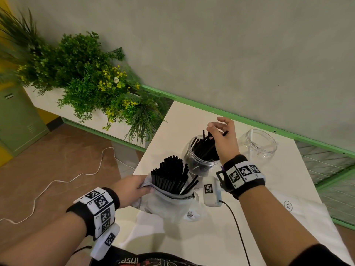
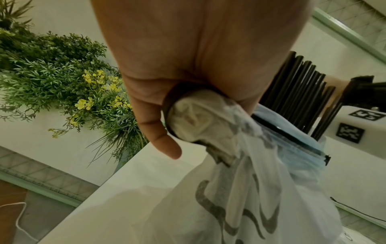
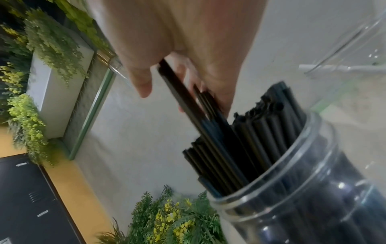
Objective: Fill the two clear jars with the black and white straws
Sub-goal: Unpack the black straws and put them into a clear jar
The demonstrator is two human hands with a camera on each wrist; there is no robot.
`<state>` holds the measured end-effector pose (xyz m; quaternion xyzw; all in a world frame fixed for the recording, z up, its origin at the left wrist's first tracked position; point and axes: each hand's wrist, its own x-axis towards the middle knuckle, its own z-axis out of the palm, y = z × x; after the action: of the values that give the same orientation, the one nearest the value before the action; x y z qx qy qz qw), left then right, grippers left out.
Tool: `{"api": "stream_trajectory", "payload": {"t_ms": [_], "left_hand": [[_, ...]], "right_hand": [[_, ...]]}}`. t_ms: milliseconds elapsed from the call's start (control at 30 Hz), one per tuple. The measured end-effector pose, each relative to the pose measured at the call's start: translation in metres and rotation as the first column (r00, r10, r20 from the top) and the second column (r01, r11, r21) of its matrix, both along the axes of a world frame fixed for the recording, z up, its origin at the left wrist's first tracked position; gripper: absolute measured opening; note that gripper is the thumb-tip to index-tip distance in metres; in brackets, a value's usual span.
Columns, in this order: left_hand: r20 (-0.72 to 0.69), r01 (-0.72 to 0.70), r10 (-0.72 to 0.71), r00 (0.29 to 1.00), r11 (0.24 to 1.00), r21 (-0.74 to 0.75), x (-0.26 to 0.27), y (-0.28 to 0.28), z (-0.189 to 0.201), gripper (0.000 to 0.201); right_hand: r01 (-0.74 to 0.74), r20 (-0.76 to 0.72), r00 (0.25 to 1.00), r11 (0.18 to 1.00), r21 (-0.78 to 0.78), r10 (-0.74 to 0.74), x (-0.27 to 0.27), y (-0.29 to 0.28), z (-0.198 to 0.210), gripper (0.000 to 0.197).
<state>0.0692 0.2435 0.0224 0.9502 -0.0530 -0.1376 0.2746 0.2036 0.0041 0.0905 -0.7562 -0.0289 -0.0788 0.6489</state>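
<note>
On the white table (image 1: pixel 272 187) my left hand (image 1: pixel 132 189) grips the bunched rim of a translucent plastic bag (image 1: pixel 169 206), from which a bundle of black straws (image 1: pixel 171 173) stands up. The left wrist view shows the left hand (image 2: pixel 188 57) curled round the bag's gathered plastic (image 2: pixel 200 118). My right hand (image 1: pixel 221 133) is above a clear jar (image 1: pixel 199 152) holding several black straws, and it pinches a few black straws (image 3: pixel 188 99) whose lower ends are inside the jar (image 3: pixel 303 189). A second clear jar (image 1: pixel 261 144) stands empty to the right. No white straws are visible.
A planter of green and yellow plants (image 1: pixel 92 83) stands left of the table. A black cable (image 1: pixel 238 227) runs across the table's front, and flat white packaging marked XL (image 1: pixel 299 212) lies at the right. A green rail (image 1: pixel 249 120) and wire mesh (image 1: pixel 330 169) border the far side.
</note>
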Motion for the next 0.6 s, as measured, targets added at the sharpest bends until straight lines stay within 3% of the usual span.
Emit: {"api": "stream_trajectory", "payload": {"t_ms": [133,200,300,367,467,533,600], "left_hand": [[0.005,0.004,-0.004,1.000,1.000,-0.008,0.000,0.001,-0.002,0.031],[0.003,0.000,0.000,1.000,1.000,-0.013,0.000,0.002,-0.002,0.031],[0.006,0.002,-0.001,1.000,1.000,-0.015,-0.001,0.002,-0.002,0.030],[0.005,-0.003,0.003,1.000,1.000,-0.026,-0.001,0.002,-0.002,0.029],[0.004,-0.009,0.009,1.000,1.000,-0.015,0.000,0.004,-0.006,0.029],[-0.001,-0.014,0.014,1.000,1.000,-0.003,0.000,0.005,-0.009,0.026],[-0.011,-0.014,0.014,1.000,1.000,-0.003,0.001,0.006,-0.011,0.024]], "right_hand": [[-0.200,-0.073,0.979,0.958,-0.203,0.189,-0.004,-0.012,0.003,0.032],[-0.222,-0.039,0.974,0.917,-0.332,0.222,-0.007,-0.016,0.000,0.035],[-0.128,0.093,0.977,0.878,-0.461,0.192,-0.010,-0.022,-0.010,0.029],[0.017,0.258,0.957,0.857,-0.515,0.137,-0.013,-0.026,-0.015,0.025],[0.200,0.530,0.828,0.786,-0.585,0.183,-0.022,-0.032,-0.017,0.019],[0.196,0.559,0.732,0.665,-0.720,0.390,-0.024,-0.029,-0.021,0.017],[0.224,0.449,0.684,0.420,-0.879,0.575,-0.021,-0.023,-0.027,0.024]]}}
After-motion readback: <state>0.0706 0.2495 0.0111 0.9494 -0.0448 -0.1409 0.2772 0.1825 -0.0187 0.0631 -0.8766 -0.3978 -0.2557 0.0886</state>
